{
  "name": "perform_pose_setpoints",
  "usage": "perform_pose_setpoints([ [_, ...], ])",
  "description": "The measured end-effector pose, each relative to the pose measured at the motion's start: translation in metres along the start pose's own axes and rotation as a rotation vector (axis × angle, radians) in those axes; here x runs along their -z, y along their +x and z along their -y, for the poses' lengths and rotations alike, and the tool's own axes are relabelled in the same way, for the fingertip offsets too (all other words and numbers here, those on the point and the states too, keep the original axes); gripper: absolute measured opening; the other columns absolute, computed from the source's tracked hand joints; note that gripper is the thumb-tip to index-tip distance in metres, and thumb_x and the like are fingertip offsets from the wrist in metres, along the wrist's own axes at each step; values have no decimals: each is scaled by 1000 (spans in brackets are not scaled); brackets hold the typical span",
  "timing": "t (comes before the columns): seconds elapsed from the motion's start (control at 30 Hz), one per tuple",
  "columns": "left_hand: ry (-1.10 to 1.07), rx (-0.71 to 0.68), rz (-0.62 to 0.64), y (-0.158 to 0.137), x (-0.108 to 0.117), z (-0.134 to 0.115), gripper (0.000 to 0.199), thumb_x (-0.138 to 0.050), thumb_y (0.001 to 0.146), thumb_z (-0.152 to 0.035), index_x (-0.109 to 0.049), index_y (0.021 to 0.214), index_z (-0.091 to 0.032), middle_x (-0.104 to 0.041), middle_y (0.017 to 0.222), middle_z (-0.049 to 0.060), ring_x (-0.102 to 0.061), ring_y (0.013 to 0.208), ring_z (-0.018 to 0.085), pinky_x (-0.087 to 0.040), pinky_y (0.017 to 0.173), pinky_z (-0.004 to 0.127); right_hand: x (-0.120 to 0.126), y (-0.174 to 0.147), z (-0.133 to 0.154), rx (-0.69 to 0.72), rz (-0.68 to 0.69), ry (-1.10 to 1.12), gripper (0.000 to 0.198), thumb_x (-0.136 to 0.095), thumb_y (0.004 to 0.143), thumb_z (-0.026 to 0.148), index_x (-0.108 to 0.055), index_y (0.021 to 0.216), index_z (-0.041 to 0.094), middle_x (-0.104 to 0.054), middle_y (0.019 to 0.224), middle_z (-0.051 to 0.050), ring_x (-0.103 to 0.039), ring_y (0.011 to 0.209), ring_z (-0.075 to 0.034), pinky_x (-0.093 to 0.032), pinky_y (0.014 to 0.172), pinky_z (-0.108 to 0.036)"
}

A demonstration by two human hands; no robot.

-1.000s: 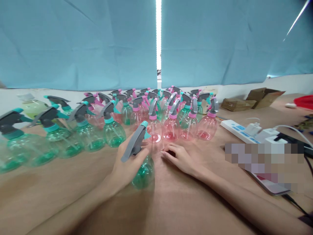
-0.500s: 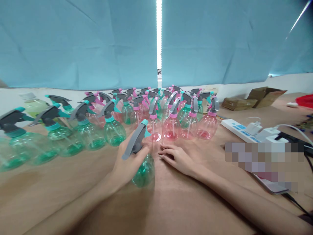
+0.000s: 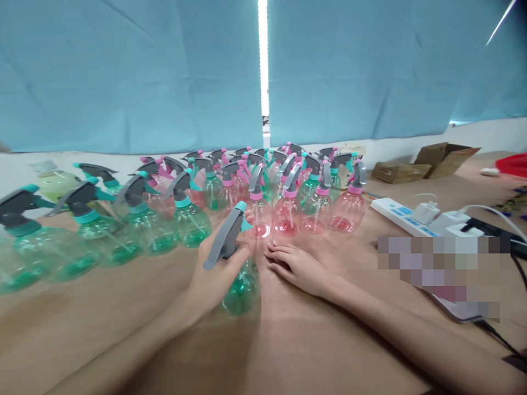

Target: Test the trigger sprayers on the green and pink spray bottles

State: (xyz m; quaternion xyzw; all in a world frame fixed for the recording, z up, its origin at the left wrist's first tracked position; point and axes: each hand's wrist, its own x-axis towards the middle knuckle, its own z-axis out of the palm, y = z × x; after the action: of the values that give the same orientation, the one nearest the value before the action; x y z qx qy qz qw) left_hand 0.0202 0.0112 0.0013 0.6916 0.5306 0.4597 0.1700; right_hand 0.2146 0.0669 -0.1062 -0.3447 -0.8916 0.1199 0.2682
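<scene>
My left hand [image 3: 218, 269] is wrapped round the neck of a green spray bottle [image 3: 242, 291], whose grey trigger head with a turquoise nozzle tilts above my fingers. The bottle stands on the brown table [image 3: 296, 351]. To its right, my right hand [image 3: 302, 269] lies palm down on the table, fingers stretched out and nothing in them. Just beyond those fingertips stands a pink spray bottle [image 3: 287, 216] in a short row of similar ones. On the left, a line of green spray bottles includes one [image 3: 191, 222] near my left hand.
More pink and green spray bottles crowd the back. A jug of pale liquid [image 3: 53, 184] stands at the far left. On the right are a white power strip [image 3: 395, 214] with plugs and cables, an open cardboard box [image 3: 444, 159] and a red object [image 3: 516, 166]. Blue curtains [image 3: 132, 71] hang behind.
The view has shifted very slightly. My left hand stays on the green spray bottle, and my right hand has settled a little flatter on the table.
</scene>
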Motion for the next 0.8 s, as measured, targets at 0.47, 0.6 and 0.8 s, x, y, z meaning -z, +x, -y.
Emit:
perform_pose_setpoints([
  [0.47, 30, 33, 7, 0, 1, -2, 6, -53, 74, -29, -55, 73, -23, -62, 68, -2, -56, 63, 17, -40, 56, 30, 0, 1, 3, -7, 3, -31, 37, -45, 100, 31, -63, 127, 15, -63, 131, -12, -55, 127, -25, -42, 109, -44],
  [0.6, 17, 32, 7, -1, 2, -5, 5, -53, 75, -29, -53, 76, -24, -59, 65, -2, -53, 61, 17, -41, 58, 30, 0, 2, 5, 14, 0, -62, 36, -44, 100, 29, -63, 127, 14, -63, 131, -13, -55, 126, -26, -42, 109, -45],
  [0.8, -4, 35, 32, 0, 3, -9, 3, -53, 75, -26, -53, 77, -24, -58, 66, -2, -52, 62, 17, -41, 59, 30, -4, 3, 4, 6, -17, -58, 34, -44, 100, 29, -63, 126, 17, -65, 129, -12, -56, 126, -25, -45, 106, -45],
])
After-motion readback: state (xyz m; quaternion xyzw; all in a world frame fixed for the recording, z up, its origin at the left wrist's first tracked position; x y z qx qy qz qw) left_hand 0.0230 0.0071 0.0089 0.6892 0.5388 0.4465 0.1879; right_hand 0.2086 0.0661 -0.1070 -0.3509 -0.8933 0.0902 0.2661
